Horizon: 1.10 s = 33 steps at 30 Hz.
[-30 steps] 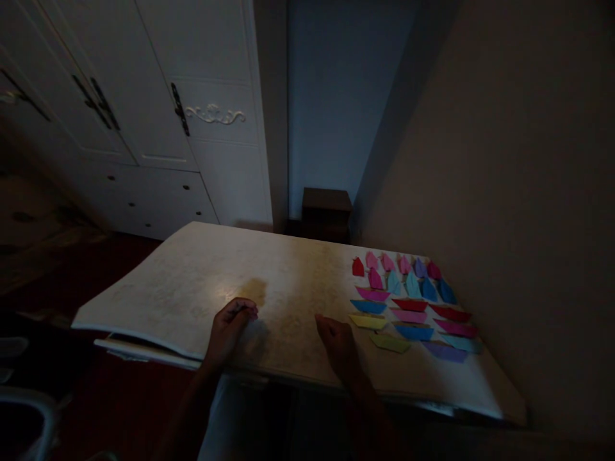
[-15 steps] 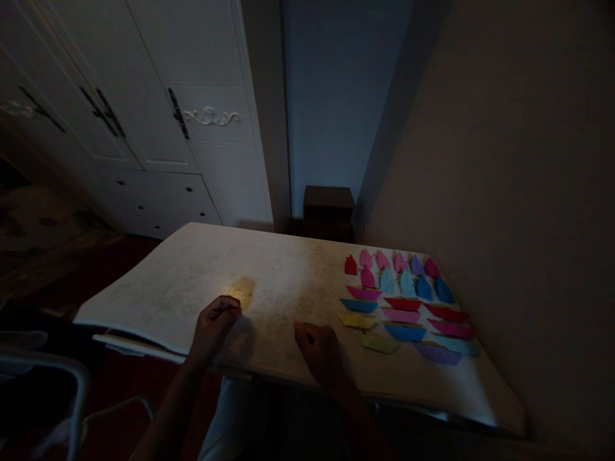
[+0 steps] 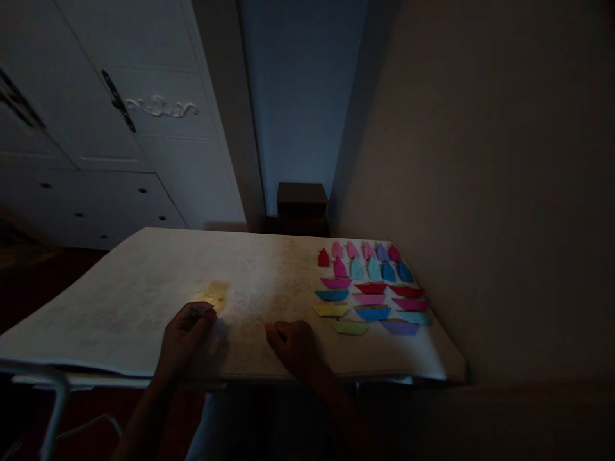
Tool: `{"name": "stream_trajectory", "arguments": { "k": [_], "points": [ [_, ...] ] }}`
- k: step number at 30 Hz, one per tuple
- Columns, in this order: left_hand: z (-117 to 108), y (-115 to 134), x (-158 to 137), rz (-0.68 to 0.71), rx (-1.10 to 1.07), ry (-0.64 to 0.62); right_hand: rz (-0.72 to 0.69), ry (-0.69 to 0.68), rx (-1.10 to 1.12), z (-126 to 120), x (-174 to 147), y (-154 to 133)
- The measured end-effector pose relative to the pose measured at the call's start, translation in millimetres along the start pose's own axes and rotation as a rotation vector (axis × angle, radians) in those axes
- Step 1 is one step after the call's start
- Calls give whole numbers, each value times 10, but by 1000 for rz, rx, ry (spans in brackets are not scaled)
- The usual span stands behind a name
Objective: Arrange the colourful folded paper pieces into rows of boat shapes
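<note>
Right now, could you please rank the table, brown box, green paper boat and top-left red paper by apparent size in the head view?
1. Table
2. Brown box
3. Green paper boat
4. Top-left red paper

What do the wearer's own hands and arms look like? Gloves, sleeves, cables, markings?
The bare, ungloved human left hand and right hand join slim, tapering left forearm and right forearm. No sleeves, watch, cables or markings visible there; too dark to rule out small rings.
</note>
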State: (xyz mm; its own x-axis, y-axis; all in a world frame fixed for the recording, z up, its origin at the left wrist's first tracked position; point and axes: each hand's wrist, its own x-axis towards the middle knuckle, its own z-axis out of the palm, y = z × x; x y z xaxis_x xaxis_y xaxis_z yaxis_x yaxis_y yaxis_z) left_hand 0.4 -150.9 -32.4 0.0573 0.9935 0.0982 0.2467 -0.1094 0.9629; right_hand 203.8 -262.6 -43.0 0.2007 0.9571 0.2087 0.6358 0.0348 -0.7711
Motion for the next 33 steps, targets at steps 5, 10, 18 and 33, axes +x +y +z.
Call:
{"name": "stream_trajectory", "arguments": {
  "k": [5,10,18,33],
  "points": [
    [-6,7,9,29,24,37,-40,8,-52,5,9,11],
    [-1,52,-6,40,25,27,-42,9,-62,14,6,5],
    [-5,57,-48,1,102,39,-47,12,-39,-2,-3,18],
    [-9,60,-37,64,189,-104,50,-27,237,-126,-206,48]
  ]
}}
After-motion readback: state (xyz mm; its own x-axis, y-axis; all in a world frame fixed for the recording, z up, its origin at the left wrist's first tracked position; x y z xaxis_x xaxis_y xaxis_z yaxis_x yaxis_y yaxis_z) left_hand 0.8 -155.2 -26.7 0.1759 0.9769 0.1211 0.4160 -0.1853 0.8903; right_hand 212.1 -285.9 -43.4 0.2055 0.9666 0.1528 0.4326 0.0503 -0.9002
